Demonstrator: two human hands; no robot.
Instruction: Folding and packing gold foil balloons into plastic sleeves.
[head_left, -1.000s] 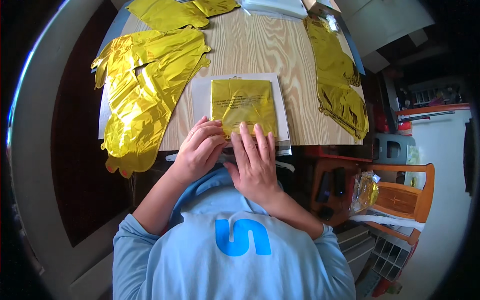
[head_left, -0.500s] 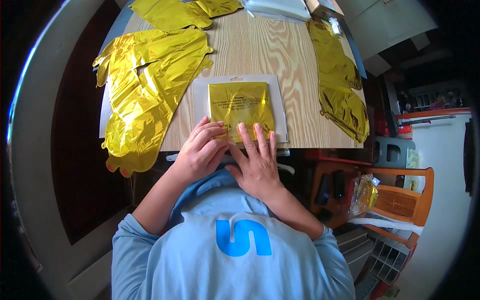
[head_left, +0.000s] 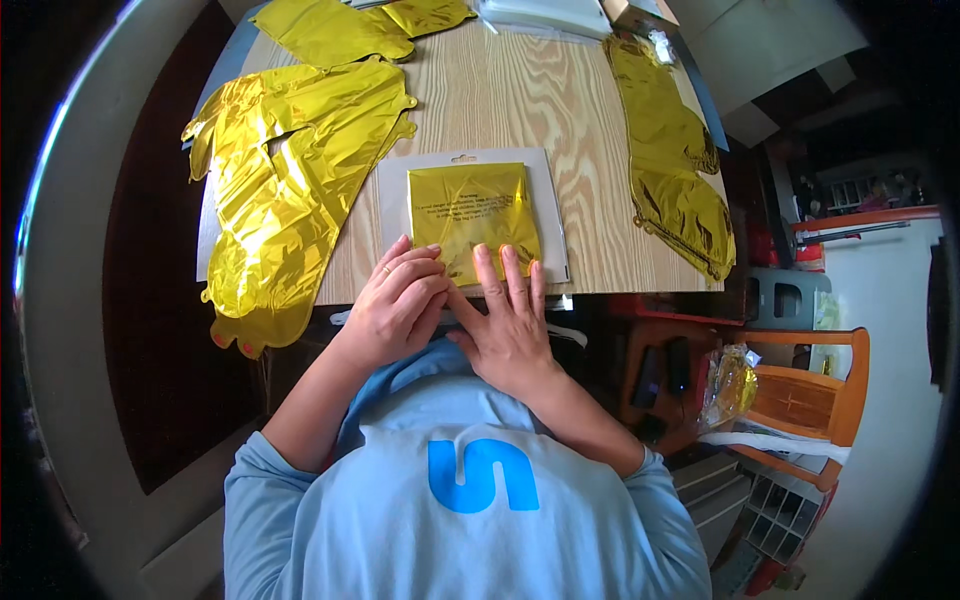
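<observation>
A folded gold foil balloon (head_left: 470, 195) lies on a pale backing card (head_left: 395, 205) with a hang hole, near the table's front edge. Printing runs across the folded square. My right hand (head_left: 512, 330) rests flat with fingers spread, fingertips on the square's lower edge. At its lower left corner, my left hand (head_left: 398, 305) has its fingers curled and pressed together, touching my right index finger. What they pinch, if anything, is hidden. A large flat gold foil balloon (head_left: 290, 180) spreads to the left, partly overhanging the front edge.
Another gold foil sheet (head_left: 335, 32) lies at the far left, and a gold foil piece (head_left: 668, 150) lies along the right side of the wooden table (head_left: 500, 100). Clear plastic bags (head_left: 550, 14) and a cardboard box (head_left: 640, 14) sit at the back. A wooden chair (head_left: 805, 400) stands at right.
The view has shifted slightly, so the table and packet appear a little further left. Both hands stay at the packet's lower edge, with only slight finger movement.
</observation>
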